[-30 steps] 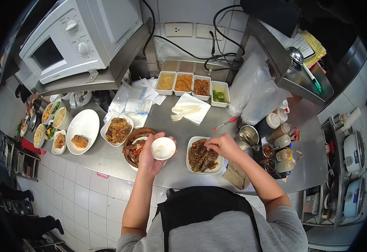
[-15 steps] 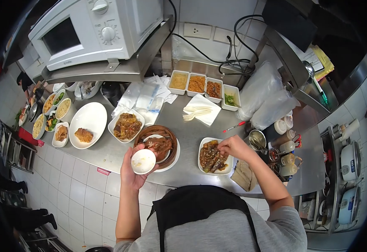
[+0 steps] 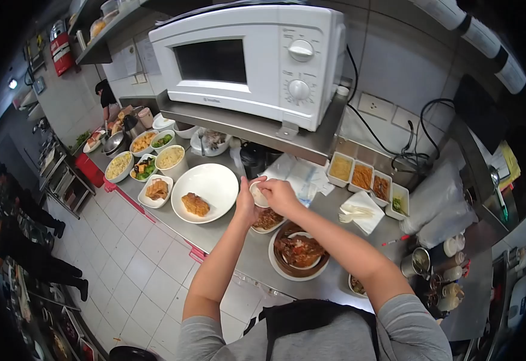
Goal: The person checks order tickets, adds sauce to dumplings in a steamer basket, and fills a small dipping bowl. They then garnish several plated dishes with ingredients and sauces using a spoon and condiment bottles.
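Note:
My left hand point(image 3: 247, 203) is closed around a small white bowl point(image 3: 258, 196), tilted toward me. The fingers of my right hand point(image 3: 279, 197) are bunched at the bowl's mouth; what they pinch, if anything, is hidden. Just below both hands, a white dish of saucy food point(image 3: 267, 220) is partly covered by my forearms. Nearer me stands a round brown pot with meat in sauce point(image 3: 301, 251), on a white plate point(image 3: 276, 265). Left of my hands lies a large white oval plate point(image 3: 218, 180) holding one fried piece point(image 3: 195, 204). My right forearm hides most of another saucy dish point(image 3: 355, 286).
A white microwave point(image 3: 245, 63) sits on a metal shelf point(image 3: 245, 123) overhead. White tubs of toppings point(image 3: 360, 177) line the back right, near forks on a napkin point(image 3: 359, 213). Sauce bottles point(image 3: 452, 274) stand far right. Food bowls point(image 3: 171, 159) crowd the left; several people stand beyond.
My right hand has left the dish at right and come to the small bowl. Both hands are now farther left, and the view has turned left.

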Available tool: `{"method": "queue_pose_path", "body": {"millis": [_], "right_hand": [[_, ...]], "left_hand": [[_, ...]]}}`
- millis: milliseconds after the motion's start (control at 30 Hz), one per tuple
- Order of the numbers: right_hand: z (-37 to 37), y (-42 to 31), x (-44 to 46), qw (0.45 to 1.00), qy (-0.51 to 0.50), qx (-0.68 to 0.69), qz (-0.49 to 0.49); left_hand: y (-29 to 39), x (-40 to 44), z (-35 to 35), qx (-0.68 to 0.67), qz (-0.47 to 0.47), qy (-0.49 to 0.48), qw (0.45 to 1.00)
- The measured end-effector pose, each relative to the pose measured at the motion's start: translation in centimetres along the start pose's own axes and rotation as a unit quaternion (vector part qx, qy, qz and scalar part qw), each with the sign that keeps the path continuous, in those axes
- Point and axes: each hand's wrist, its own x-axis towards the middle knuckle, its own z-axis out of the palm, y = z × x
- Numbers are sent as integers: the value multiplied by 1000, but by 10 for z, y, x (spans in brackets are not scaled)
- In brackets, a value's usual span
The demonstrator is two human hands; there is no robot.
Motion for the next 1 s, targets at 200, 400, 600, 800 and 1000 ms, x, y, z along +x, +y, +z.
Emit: {"method": "queue_pose_path", "body": {"millis": [200, 400, 600, 800, 1000], "right_hand": [[46, 14, 27, 999, 11, 30, 5], [27, 51, 26, 995, -90, 2, -47], [33, 52, 17, 993, -27, 109, -38], [24, 54, 13, 992, -35, -8, -118], [15, 47, 7, 982, -104, 3, -159]], "left_hand": [[17, 44, -23, 41, -5, 27, 999], [3, 82, -44, 220, 65, -73, 971], [6, 82, -35, 309, 98, -89, 942], [14, 61, -18, 493, 195, -86, 843], [22, 44, -14, 532, 237, -95, 807]]}}
